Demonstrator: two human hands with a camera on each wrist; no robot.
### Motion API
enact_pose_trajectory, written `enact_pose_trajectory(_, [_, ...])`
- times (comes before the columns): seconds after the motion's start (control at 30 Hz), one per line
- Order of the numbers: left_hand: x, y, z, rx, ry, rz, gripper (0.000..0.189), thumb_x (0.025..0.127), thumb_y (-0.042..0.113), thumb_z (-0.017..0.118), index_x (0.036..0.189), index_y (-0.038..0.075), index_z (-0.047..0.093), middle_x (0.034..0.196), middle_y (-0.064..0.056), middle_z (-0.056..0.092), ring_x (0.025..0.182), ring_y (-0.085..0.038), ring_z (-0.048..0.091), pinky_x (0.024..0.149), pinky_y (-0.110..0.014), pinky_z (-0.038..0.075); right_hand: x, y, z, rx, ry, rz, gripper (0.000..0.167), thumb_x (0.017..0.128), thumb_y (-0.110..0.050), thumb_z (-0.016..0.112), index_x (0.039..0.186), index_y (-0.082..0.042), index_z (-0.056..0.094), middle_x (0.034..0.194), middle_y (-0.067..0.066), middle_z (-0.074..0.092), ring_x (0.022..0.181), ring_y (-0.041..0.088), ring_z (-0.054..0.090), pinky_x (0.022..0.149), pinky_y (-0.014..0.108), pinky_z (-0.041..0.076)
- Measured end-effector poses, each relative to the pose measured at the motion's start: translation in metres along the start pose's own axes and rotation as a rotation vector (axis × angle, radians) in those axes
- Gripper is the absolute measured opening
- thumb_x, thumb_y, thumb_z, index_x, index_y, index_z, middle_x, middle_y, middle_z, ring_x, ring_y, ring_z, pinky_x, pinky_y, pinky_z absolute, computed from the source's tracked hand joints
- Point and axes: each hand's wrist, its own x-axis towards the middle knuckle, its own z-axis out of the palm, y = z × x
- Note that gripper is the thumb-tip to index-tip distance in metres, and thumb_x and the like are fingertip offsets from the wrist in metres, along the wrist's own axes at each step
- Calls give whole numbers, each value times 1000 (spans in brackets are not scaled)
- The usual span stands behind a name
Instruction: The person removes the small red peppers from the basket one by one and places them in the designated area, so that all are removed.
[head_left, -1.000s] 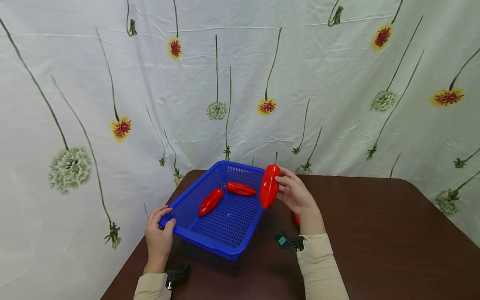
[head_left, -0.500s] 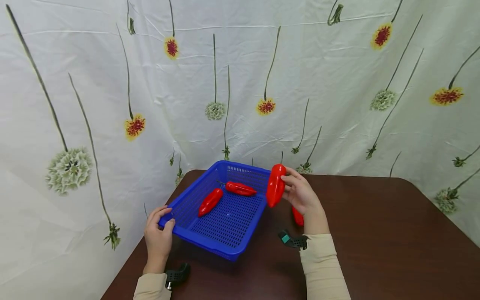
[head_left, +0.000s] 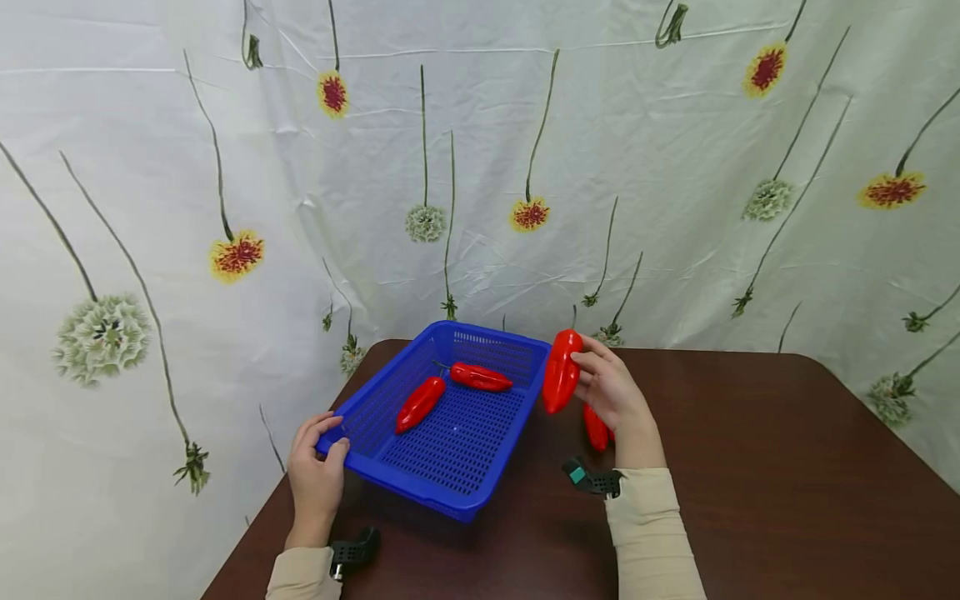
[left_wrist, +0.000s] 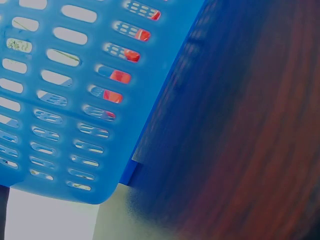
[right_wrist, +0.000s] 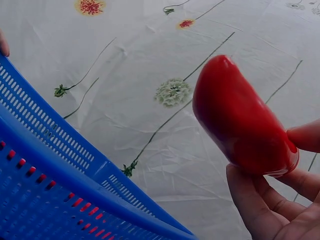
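Note:
A blue plastic basket, perforated all over, is tilted above the table, its near left corner gripped by my left hand. Two red chili peppers lie inside: one slanted pepper and, behind it, one lying crosswise. Just beyond the basket's right rim, my right hand pinches another red chili pepper, upright with its stem up. The right wrist view shows thumb and fingers around this held pepper. In the left wrist view only the basket's slotted wall shows; the left hand is out of sight there.
Below the right hand, more red pepper shows on the dark brown table, partly hidden by the wrist. A white cloth with printed flowers hangs behind and at the left of the table.
My right hand has moved rightward with its pepper, from over the basket's right rim to just outside it. More of the red on the table now shows. The left hand and basket stay put.

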Motion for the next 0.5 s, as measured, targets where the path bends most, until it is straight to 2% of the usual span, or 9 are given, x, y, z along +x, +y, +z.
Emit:
enact_pose_trajectory(0.1, [0, 1, 0, 5, -2, -3, 27, 83, -11, 63, 109, -6, 70, 121, 2, 60, 112, 5, 48, 84, 0, 37, 0, -1, -2, 3, 15, 6, 50, 103, -10, 44, 151, -2, 33, 103, -7, 67, 81, 11, 67, 79, 28, 55])
enact_pose_trajectory(0.37, [-1, 4, -1, 11, -9, -11, 28, 84, -10, 63, 110, -6, 70, 125, -12, 63, 113, 5, 47, 83, -1, 37, -4, -3, -9, -18, 44, 17, 51, 103, -11, 46, 152, -5, 33, 106, -8, 66, 85, 10, 67, 81, 27, 55])
enact_pose_trajectory(0.5, [-1, 5, -1, 13, -7, -12, 28, 84, -10, 63, 110, -6, 70, 124, -8, 62, 112, 5, 47, 83, -1, 36, -6, -4, -13, -34, 48, 22, 49, 103, -12, 47, 150, -6, 34, 108, -8, 64, 89, 10, 66, 82, 27, 55])
